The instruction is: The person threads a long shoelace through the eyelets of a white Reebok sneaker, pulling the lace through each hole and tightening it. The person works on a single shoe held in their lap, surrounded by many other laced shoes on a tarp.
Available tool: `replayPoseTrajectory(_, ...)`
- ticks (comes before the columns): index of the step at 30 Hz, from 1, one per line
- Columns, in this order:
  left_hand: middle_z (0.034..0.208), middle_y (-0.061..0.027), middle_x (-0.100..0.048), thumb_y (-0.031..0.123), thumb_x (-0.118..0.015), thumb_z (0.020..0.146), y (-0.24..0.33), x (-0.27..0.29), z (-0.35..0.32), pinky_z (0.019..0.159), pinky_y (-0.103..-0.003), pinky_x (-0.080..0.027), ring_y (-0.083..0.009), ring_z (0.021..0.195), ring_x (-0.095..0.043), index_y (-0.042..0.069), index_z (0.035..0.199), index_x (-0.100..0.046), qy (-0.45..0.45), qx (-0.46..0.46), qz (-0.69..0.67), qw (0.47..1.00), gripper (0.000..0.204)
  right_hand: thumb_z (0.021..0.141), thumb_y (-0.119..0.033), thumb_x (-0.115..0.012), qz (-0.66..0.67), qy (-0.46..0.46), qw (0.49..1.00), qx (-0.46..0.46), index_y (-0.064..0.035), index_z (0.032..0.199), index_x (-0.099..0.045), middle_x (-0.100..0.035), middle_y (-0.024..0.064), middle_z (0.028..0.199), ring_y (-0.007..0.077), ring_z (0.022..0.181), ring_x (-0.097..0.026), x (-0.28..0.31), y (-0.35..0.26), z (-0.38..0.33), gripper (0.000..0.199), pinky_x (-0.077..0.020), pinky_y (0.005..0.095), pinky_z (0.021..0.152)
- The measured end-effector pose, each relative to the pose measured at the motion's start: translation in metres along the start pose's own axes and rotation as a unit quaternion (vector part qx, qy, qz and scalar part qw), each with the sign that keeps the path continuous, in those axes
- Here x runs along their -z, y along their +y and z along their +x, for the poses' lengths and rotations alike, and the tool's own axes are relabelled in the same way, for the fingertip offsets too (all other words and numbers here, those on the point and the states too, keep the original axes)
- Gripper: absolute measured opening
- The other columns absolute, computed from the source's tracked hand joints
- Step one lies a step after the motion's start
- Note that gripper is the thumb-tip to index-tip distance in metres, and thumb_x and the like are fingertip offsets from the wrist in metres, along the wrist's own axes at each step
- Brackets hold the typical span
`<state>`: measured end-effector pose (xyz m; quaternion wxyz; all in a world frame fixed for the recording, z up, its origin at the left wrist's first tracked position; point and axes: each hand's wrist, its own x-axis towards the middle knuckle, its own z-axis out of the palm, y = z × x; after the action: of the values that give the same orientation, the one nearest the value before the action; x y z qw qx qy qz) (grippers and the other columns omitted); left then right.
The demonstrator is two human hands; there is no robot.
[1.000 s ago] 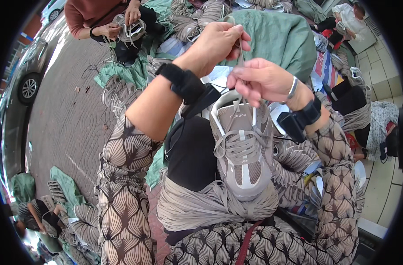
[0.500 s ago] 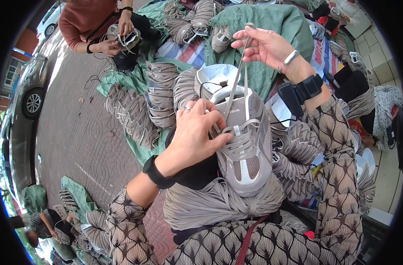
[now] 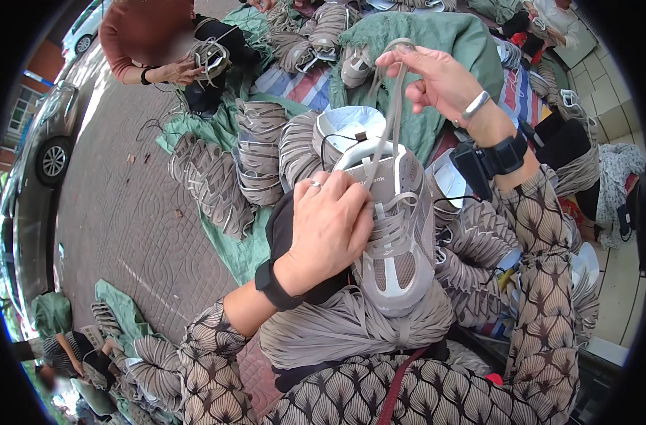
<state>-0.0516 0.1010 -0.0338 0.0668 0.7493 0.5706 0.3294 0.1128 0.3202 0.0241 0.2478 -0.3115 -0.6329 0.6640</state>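
Observation:
A grey-beige sneaker (image 3: 401,241) rests on my lap, toe toward me, on a bundle of grey laces (image 3: 337,329). My left hand (image 3: 330,227) presses on the shoe's left side, fingers over the laced eyelets. My right hand (image 3: 440,78) is raised above and behind the shoe, pinching the ends of its grey shoelace (image 3: 387,120), which runs taut down to the tongue. Both wrists wear black bands.
Rows of matching sneakers (image 3: 259,152) lie on green tarp (image 3: 231,248) over brick paving. Another person (image 3: 153,35) at upper left handles a shoe. A parked car (image 3: 43,163) stands at left. More shoes (image 3: 479,241) pile by my right arm.
My left hand dropped from the lace ends onto the shoe and now rests flat on its side. My right hand lifted the lace upward and away, pulling it taut.

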Motion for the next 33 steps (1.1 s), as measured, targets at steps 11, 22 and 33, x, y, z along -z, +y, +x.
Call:
replayPoseTrajectory(11,0.109,-0.0049,-0.055,0.017,-0.077,0.073,-0.028,0.042,-0.011,0.093,-0.042,-0.033,-0.0254,0.106,-0.050,0.014,0.088,-0.067,-0.125,0.001,-0.028,0.992,0.018,0.103,-0.029,-0.046,0.124,-0.099,0.986,-0.050,-0.0021,0.111,-0.059,-0.066,0.0066,0.095,-0.0026,0.047,-0.035,0.018,-0.004,0.008,0.031,-0.0312,0.0139,0.039)
replayPoseTrajectory(22,0.093,-0.0021,-0.061,0.031,-0.053,0.101,-0.067,0.010,0.025,0.084,-0.027,-0.043,-0.0114,0.091,-0.054,0.000,0.099,-0.064,-0.169,0.172,-0.333,0.911,0.033,0.102,-0.031,-0.047,0.040,-0.038,0.998,-0.016,-0.0053,0.099,-0.060,-0.061,0.0005,0.081,0.0076,0.064,-0.061,0.018,0.009,0.070,0.029,-0.0604,0.0347,0.079)
replayPoseTrajectory(33,0.114,-0.0117,-0.066,0.033,-0.046,0.103,-0.057,-0.024,0.065,0.099,-0.032,-0.038,-0.0192,0.111,-0.055,0.002,0.094,-0.067,-0.147,0.018,-0.428,0.891,0.038,0.099,-0.031,-0.050,0.026,0.044,0.998,0.038,-0.0045,0.088,-0.061,-0.062,0.0069,0.070,0.0196,0.058,-0.066,0.005,0.004,0.093,0.031,-0.0554,0.0315,0.051)
